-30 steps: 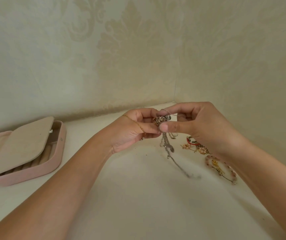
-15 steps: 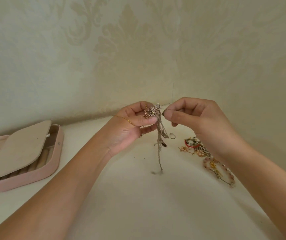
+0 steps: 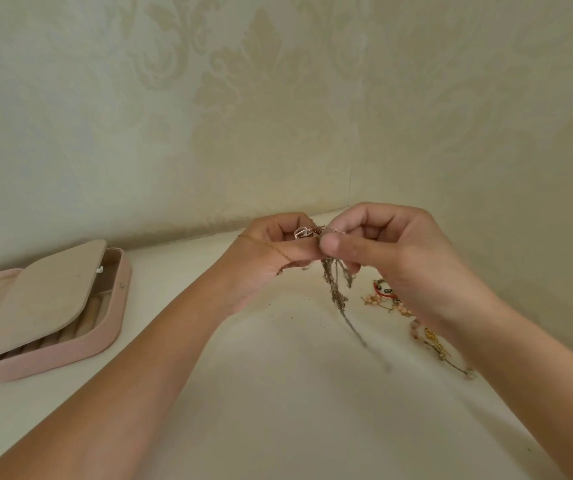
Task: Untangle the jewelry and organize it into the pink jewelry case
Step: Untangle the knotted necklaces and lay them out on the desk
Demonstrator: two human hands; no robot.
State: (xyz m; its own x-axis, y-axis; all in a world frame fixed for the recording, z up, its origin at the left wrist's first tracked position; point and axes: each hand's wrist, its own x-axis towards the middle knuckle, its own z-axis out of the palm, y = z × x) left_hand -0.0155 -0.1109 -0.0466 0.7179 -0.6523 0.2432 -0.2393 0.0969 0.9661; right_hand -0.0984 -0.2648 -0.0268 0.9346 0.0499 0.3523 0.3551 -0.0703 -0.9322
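Note:
A tangled knot of thin chains (image 3: 333, 285) hangs between my two hands above the white surface, its loose end blurred and trailing down to the right. My left hand (image 3: 271, 258) pinches the knot's top, where a small silver ring shows, and a fine gold chain lies across its back. My right hand (image 3: 392, 258) pinches the same knot from the right with thumb and forefinger. The pink jewelry case (image 3: 70, 351) lies at the left, its beige inner flap half raised over ring rolls.
More jewelry (image 3: 382, 296) lies on the surface behind my right wrist: a red and dark piece, pale pink beads, a gold piece. Patterned cream walls meet in a corner just behind my hands. The white surface (image 3: 278, 410) stretches toward me.
My hands came back together after pulling slightly apart. The hanging chains swung from straight down toward the right. The whole bundle sits a little lower than half a second ago.

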